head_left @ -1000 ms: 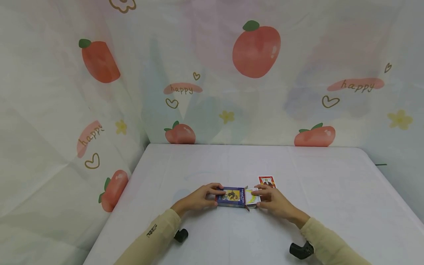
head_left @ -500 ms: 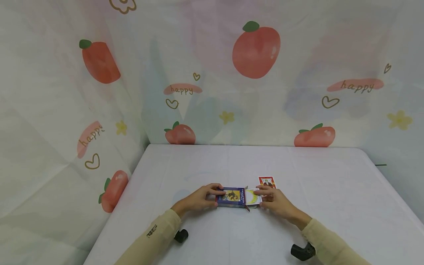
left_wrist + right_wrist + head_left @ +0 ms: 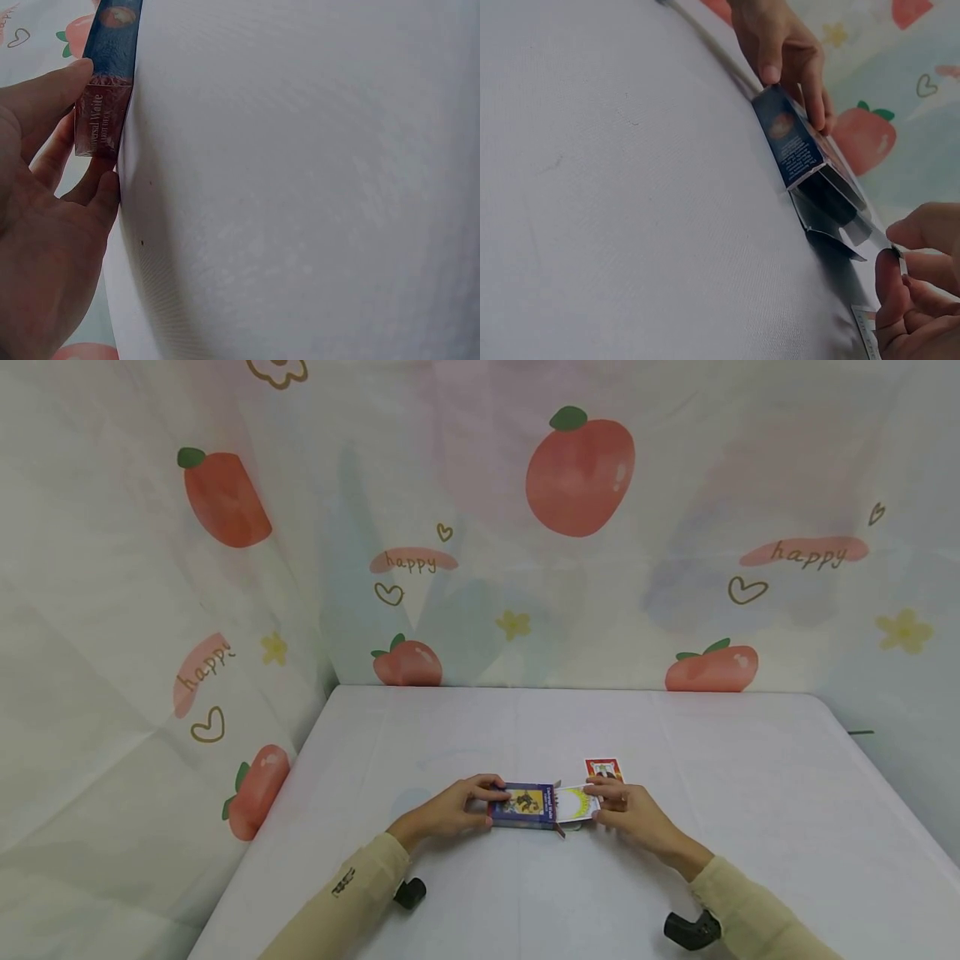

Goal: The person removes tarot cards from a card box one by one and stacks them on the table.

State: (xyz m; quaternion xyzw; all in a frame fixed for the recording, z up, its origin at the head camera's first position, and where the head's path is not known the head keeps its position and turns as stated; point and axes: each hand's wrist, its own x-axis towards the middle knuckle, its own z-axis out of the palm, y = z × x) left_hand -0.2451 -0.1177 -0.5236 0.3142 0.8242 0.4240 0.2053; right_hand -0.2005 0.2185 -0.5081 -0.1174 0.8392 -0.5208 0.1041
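Note:
A dark blue tarot card box (image 3: 522,806) with a yellow picture lies on its broad side on the white table. My left hand (image 3: 450,807) grips its left end between thumb and fingers; in the left wrist view the hand (image 3: 56,187) holds the end printed "Waite". From the box's open right end sticks out a white card (image 3: 572,805) with a yellow ring pattern. My right hand (image 3: 645,827) pinches the card's outer edge. In the right wrist view, an end flap (image 3: 832,241) hangs out below the box's dark opening.
A red-bordered card (image 3: 602,767) lies just behind my right hand, partly covered by the fingers. Black curved pieces (image 3: 692,931) sit by both sleeves. A fruit-printed cloth (image 3: 480,510) hangs behind and left of the white table (image 3: 465,718).
My right hand has moved slightly right, drawing the white card farther out of the box. The left hand and the box have stayed in place.

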